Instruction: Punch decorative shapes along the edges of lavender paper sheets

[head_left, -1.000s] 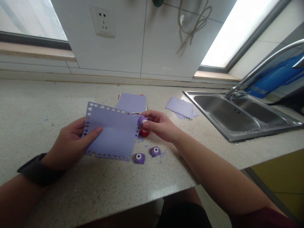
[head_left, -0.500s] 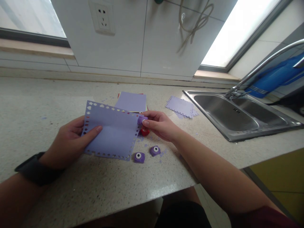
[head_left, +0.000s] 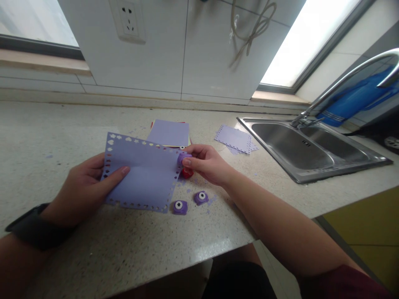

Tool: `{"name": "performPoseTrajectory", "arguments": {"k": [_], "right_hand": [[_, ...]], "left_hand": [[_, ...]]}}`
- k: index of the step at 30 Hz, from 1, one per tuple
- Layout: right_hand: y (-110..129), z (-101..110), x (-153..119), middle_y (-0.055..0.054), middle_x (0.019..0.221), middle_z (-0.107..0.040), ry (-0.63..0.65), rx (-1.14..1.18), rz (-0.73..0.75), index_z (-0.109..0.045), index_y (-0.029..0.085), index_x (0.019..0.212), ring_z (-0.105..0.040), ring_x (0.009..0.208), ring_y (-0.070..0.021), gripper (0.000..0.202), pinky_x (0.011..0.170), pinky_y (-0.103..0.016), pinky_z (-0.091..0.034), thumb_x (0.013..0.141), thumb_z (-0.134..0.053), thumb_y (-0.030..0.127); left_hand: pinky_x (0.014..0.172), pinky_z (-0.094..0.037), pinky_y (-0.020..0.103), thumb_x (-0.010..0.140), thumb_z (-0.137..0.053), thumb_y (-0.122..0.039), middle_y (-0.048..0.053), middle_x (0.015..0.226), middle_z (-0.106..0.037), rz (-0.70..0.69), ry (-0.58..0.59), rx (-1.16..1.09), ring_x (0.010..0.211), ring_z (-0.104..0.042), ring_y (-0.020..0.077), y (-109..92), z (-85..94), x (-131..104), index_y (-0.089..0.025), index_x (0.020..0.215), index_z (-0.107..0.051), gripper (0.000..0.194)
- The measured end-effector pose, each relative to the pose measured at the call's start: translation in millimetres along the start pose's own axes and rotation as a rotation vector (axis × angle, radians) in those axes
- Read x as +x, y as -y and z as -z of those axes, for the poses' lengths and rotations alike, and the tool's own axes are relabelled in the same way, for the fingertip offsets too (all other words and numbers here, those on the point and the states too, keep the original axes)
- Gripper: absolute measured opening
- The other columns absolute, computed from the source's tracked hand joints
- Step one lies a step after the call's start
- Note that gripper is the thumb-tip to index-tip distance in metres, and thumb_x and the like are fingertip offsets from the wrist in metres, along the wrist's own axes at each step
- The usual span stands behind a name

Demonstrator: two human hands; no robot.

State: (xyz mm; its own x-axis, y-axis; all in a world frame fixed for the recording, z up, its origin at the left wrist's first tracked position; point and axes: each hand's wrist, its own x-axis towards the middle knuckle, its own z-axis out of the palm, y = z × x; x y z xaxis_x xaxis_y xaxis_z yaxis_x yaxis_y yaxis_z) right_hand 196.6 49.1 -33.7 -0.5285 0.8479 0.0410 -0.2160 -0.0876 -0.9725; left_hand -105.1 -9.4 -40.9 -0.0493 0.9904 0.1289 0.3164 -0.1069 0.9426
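Note:
My left hand [head_left: 89, 180] grips the left side of a purple paper sheet [head_left: 145, 174], thumb on top and fingers beneath. Small flower, star and heart holes line its edges. At the sheet's upper right edge, my right hand [head_left: 205, 162] pinches a purple craft punch [head_left: 183, 159] between thumb and fingers. Just under it, a red punch [head_left: 187, 173] is partly covered. Two more purple punches with white buttons lie on the counter below: one punch [head_left: 180, 207] near the sheet's lower right corner, another punch [head_left: 201, 197] to its right.
Behind the sheet lies a stack of coloured paper [head_left: 170, 132], purple on top. Hole-edged purple sheets [head_left: 234, 138] overlap near the steel sink [head_left: 293, 145] at right. Purple paper bits [head_left: 212, 200] are scattered on the speckled counter [head_left: 134, 245]. A faucet [head_left: 343, 81] arches over the sink.
The whole view has shifted slightly, so things appear a little farther left. Both hands keep their holds on the sheet and the punch, which stays at the same edge.

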Motion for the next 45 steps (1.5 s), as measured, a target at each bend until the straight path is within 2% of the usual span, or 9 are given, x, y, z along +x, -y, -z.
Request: {"name": "performPoseTrajectory", "arguments": {"k": [4, 28, 35, 40, 45], "right_hand": [[1.5, -2.6, 0.0, 0.002, 0.066, -0.069, -0.01, -0.005, 0.008, -0.071, 0.017, 0.089, -0.061, 0.054, -0.0094, 0.037, 0.05, -0.02, -0.049, 0.071, -0.095, 0.038], [4.3, -10.9, 3.2, 0.005, 0.058, -0.065, -0.064, -0.057, 0.054, -0.061, 0.019, 0.078, -0.056, 0.048, -0.008, 0.044, 0.045, -0.02, -0.045, 0.066, -0.096, 0.044], [2.8, -11.5, 4.4, 0.004, 0.06, -0.067, -0.072, -0.06, 0.063, -0.061, 0.019, 0.078, -0.057, 0.049, -0.008, 0.044, 0.047, -0.021, -0.046, 0.067, -0.096, 0.042], [3.7, -9.0, 4.7, 0.004, 0.065, -0.067, -0.069, -0.034, 0.069, -0.063, 0.019, 0.082, -0.058, 0.053, -0.008, 0.041, 0.05, -0.021, -0.046, 0.068, -0.096, 0.04], [8.4, 1.8, 2.3, 0.002, 0.072, -0.069, -0.083, -0.04, 0.077, -0.07, 0.018, 0.089, -0.059, 0.056, -0.009, 0.034, 0.051, -0.023, -0.046, 0.077, -0.091, 0.042]], "left_hand": [[0.078, -0.067, 0.035, 0.084, -0.083, -0.049, 0.004, 0.099, -0.082, -0.016, -0.007, 0.016, 0.083, -0.077, 0.0216, 0.2, -0.2, 0.4, -0.023, 0.112, -0.076, 0.038], [0.08, -0.068, 0.036, 0.082, -0.085, -0.049, 0.005, 0.104, -0.084, 0.008, 0.024, -0.02, 0.085, -0.079, 0.0235, 3.2, 0.9, 1.9, -0.025, 0.113, -0.077, 0.04], [0.084, -0.068, 0.043, 0.08, -0.085, -0.049, 0.007, 0.103, -0.084, -0.016, 0.014, -0.006, 0.088, -0.08, 0.0271, 3.8, 0.3, 2.6, -0.024, 0.11, -0.078, 0.04], [0.079, -0.069, 0.04, 0.081, -0.086, -0.045, 0.007, 0.102, -0.084, 0.03, 0.025, -0.072, 0.084, -0.08, 0.0252, 3.3, 0.9, 2.2, -0.022, 0.115, -0.077, 0.042], [0.074, -0.068, 0.033, 0.081, -0.088, -0.044, 0.007, 0.1, -0.084, 0.075, 0.023, -0.144, 0.08, -0.079, 0.0212, -1.3, 0.1, 3.0, -0.022, 0.113, -0.076, 0.041]]}}
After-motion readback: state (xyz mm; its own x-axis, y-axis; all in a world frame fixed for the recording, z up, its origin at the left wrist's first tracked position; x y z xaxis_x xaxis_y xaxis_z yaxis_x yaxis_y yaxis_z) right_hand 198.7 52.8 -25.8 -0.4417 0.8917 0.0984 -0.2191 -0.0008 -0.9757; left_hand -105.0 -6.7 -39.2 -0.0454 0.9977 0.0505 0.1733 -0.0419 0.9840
